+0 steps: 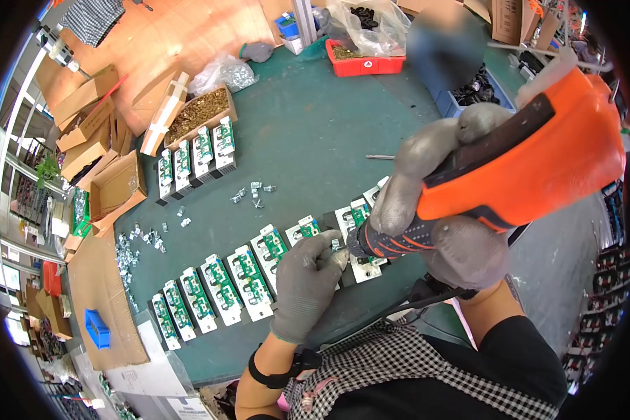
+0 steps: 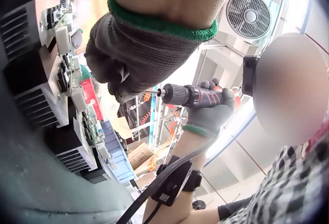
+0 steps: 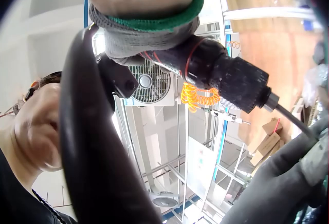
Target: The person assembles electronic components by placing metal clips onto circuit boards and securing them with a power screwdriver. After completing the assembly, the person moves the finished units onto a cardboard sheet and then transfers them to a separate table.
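Observation:
My gloved right hand (image 1: 465,259) grips an orange-and-black power drill (image 1: 532,157) above the row of units, its black chuck (image 3: 244,85) aimed at my left hand. From the chuck a thin metal bit (image 3: 294,120) runs to the left fingertips. My gloved left hand (image 1: 304,283) pinches a small silver metal piece (image 1: 337,245) between thumb and forefinger, over the row. Beneath both hands stand several black-and-white units with green circuit boards (image 1: 248,276), side by side along the table's near side. The hands and drill cover part of the row's right end.
At the far left, several similar units (image 1: 203,150) stand before a box of brass-coloured parts (image 1: 201,112). Loose silver pieces (image 1: 252,192) lie mid-table, with more at the left. A screwdriver-like rod (image 1: 379,157) lies near the drill. A red bin (image 1: 367,66) and blue bin (image 1: 500,91) stand behind.

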### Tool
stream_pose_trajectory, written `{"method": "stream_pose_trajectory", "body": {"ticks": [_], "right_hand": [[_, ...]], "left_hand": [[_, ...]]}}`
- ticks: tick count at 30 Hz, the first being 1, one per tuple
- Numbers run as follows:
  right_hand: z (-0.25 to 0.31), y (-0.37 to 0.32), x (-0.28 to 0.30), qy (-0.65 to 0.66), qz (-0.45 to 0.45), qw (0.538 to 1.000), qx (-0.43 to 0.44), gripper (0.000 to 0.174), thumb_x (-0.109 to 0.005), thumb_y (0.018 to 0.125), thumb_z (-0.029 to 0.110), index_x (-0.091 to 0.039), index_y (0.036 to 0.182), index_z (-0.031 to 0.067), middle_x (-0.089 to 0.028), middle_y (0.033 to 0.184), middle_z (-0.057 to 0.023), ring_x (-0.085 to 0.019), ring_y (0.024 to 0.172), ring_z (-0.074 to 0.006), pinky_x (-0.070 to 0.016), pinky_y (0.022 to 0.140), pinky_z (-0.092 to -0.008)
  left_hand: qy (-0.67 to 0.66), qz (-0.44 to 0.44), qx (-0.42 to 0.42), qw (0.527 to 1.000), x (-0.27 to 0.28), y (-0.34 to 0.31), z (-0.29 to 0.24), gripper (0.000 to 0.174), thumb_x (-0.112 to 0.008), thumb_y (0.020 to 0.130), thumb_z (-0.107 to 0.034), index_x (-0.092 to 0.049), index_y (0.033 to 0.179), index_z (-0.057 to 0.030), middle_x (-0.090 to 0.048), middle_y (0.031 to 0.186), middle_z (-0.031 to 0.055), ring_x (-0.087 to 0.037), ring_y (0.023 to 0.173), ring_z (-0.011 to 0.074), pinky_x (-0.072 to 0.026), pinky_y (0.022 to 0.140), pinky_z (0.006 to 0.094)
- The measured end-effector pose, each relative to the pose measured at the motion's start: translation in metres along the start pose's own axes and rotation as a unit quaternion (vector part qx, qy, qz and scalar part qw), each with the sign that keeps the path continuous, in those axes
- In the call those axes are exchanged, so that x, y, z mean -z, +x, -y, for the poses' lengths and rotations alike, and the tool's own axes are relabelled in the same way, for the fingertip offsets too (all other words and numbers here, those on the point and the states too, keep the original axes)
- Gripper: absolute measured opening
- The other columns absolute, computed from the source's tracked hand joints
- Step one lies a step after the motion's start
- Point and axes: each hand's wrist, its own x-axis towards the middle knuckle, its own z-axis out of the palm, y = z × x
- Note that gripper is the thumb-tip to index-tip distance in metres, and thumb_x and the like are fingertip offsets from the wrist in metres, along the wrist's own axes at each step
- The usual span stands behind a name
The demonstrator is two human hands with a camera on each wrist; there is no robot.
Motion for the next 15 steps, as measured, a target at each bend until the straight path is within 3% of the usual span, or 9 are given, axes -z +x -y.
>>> {"method": "stream_pose_trajectory", "body": {"ticks": [5, 8, 11, 14, 15], "right_hand": [[0.002, -0.008, 0.005, -0.087, 0.057, 0.995, -0.011, 0.065, -0.061, 0.071, -0.009, -0.035, 0.127, 0.0110, -0.059, 0.110, -0.0164, -0.066, 0.077, -0.0192, -0.0559, 0.072, -0.0346], [-0.005, -0.010, 0.005, -0.088, 0.066, 0.994, -0.014, 0.064, -0.061, 0.072, -0.009, -0.034, 0.127, 0.0115, -0.059, 0.110, -0.0161, -0.066, 0.078, -0.0191, -0.0556, 0.073, -0.0348], [-0.015, -0.012, 0.003, -0.087, 0.071, 0.994, -0.016, 0.064, -0.061, 0.072, -0.010, -0.034, 0.127, 0.0119, -0.059, 0.110, -0.0158, -0.066, 0.078, -0.0189, -0.0554, 0.073, -0.0349], [-0.017, -0.015, 0.004, -0.126, 0.089, 0.987, -0.032, 0.064, -0.058, 0.071, -0.013, -0.034, 0.126, 0.0120, -0.059, 0.110, -0.0152, -0.065, 0.078, -0.0181, -0.0549, 0.074, -0.0349], [-0.017, -0.013, 0.005, -0.147, 0.102, 0.983, -0.027, 0.064, -0.058, 0.071, -0.014, -0.035, 0.125, 0.0121, -0.059, 0.110, -0.0151, -0.065, 0.079, -0.0176, -0.0547, 0.074, -0.0346]], "left_hand": [[-0.030, 0.007, 0.035, 0.999, -0.010, -0.002, 0.003, 0.032, -0.071, 0.079, -0.011, -0.065, 0.109, -0.0022, -0.054, 0.068, 0.0066, -0.053, 0.059, 0.0178, -0.0443, 0.059, 0.0323], [0.002, 0.044, -0.013, 0.999, -0.011, -0.005, 0.001, 0.032, -0.071, 0.081, -0.016, -0.065, 0.109, -0.0026, -0.058, 0.070, 0.0081, -0.055, 0.059, 0.0217, -0.0465, 0.060, 0.0335], [0.093, 0.035, -0.019, 0.995, -0.007, -0.008, 0.000, 0.031, -0.070, 0.080, -0.019, -0.067, 0.107, -0.0044, -0.062, 0.081, 0.0069, -0.059, 0.072, 0.0240, -0.0479, 0.069, 0.0344], [0.223, -0.059, -0.183, 0.956, -0.006, 0.002, 0.002, 0.028, -0.071, 0.077, -0.019, -0.070, 0.103, -0.0097, -0.063, 0.091, 0.0035, -0.057, 0.088, 0.0248, -0.0438, 0.084, 0.0385], [0.234, -0.057, -0.191, 0.952, -0.007, 0.003, 0.002, 0.026, -0.071, 0.076, -0.019, -0.070, 0.101, -0.0111, -0.063, 0.094, 0.0026, -0.056, 0.092, 0.0247, -0.0409, 0.088, 0.0401]]}}
